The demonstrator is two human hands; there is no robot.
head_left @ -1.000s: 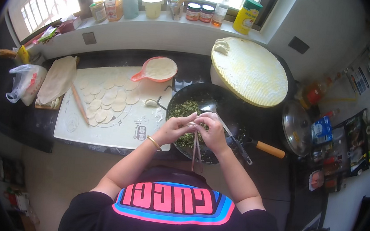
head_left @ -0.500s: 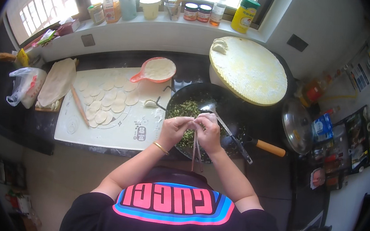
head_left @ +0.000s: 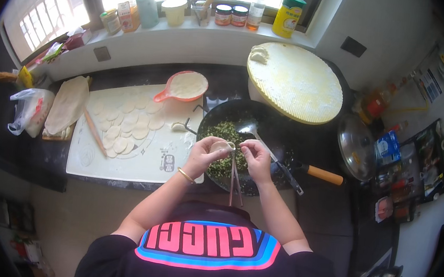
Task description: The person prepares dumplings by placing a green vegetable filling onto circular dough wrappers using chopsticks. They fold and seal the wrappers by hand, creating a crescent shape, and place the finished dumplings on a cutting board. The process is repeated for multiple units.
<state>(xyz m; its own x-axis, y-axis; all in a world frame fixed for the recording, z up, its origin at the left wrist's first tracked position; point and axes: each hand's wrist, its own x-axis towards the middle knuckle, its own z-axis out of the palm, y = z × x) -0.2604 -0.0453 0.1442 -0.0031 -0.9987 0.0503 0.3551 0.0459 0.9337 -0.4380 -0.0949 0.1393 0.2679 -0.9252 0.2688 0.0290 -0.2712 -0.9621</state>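
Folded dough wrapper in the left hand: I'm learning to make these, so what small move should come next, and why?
I'd probably bring the right hand to the folded dough wrapper and pinch along its edge: the left hand holds it folded above the wok, the right hand is apart from it, and I can't tell whether the edge is sealed.

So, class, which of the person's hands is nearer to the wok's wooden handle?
The person's right. The right hand is over the wok, to the left of its wooden handle; the left hand, holding a dumpling, is farther left.
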